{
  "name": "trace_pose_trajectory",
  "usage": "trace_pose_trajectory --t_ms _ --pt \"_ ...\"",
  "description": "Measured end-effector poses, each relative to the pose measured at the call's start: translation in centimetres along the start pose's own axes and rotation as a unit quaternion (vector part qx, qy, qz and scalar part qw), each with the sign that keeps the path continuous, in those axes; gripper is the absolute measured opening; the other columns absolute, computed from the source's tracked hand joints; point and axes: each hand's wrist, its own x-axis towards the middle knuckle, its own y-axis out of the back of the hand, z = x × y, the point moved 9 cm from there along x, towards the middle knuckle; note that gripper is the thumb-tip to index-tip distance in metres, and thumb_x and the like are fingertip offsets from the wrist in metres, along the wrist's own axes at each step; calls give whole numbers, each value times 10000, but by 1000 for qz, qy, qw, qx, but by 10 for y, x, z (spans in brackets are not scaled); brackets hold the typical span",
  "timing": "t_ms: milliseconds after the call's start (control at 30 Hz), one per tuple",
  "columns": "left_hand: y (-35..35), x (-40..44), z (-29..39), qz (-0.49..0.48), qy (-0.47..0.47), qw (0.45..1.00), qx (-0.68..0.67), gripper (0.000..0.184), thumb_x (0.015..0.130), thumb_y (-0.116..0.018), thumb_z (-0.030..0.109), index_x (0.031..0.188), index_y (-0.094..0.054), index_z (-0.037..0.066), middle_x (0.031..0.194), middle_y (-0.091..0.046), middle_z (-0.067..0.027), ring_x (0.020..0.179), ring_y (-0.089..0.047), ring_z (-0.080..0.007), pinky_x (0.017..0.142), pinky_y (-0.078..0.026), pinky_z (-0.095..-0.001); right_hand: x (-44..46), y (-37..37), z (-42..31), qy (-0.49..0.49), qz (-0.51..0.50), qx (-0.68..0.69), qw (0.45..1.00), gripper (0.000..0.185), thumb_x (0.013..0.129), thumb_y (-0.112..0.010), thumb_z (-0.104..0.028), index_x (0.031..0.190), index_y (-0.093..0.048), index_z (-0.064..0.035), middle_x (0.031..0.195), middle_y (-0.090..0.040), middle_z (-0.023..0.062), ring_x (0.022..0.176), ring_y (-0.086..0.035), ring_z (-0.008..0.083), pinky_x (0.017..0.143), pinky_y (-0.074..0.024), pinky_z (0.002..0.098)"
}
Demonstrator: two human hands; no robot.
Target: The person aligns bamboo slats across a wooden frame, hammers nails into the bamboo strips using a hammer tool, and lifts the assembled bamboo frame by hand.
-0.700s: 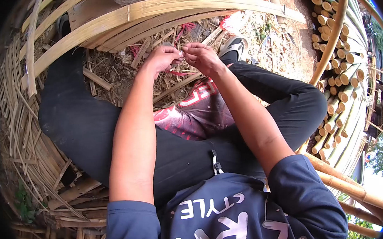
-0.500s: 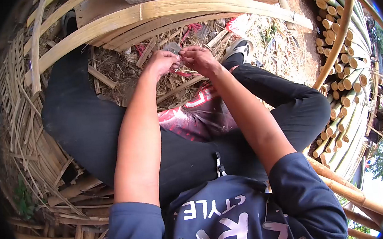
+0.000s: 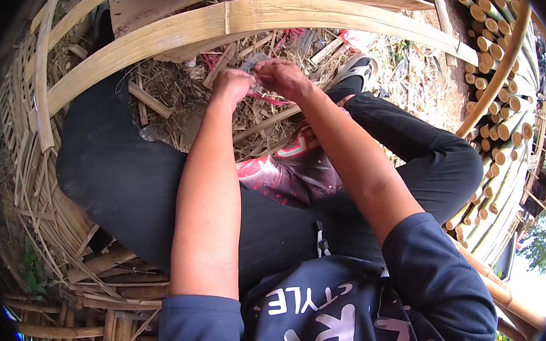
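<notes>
My left hand and my right hand meet in front of me, above the littered ground. Their fingers pinch close together at a small, greyish see-through plastic piece, which looks like a little bag or wrapper. Part of it is covered by the fingers, so its exact kind cannot be made out. Just above the hands arches a split bamboo strip; neither hand touches it. A dark red printed cloth lies between my legs, below the forearms.
Cut bamboo poles are stacked at the right, with a curved pole in front. Woven bamboo strips fill the left side. Shavings, offcuts and pink plastic scraps litter the ground. My shoe rests beyond the right hand.
The view has shifted slightly, so the bamboo strip and the pole stack appear farther right. Both hands stay together at the plastic piece, with the right fingers raised a little.
</notes>
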Motion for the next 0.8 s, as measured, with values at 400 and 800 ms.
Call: trace_pose_trajectory --t_ms 400,800 --pt "-1 5 -5 8 30 999 26 67 865 -687 -1 898 -736 -33 869 -745 -135 751 -718 -196 640 -592 -298 -7 12 -2 8 55 26 998 177 967 -592 -44 1137 -607 1 1067 -684 146 970 -703 284 820 -611 401" --pt "4 5 -9 29 48 998 20 63 859 -711 17 898 -747 -17 868 -753 -127 736 -726 -193 636 -587 -281 -6 15 -2 17 63 7 998 183 967 -573 -52 1136 -621 -2 1096 -694 157 984 -711 283 808 -617 408"
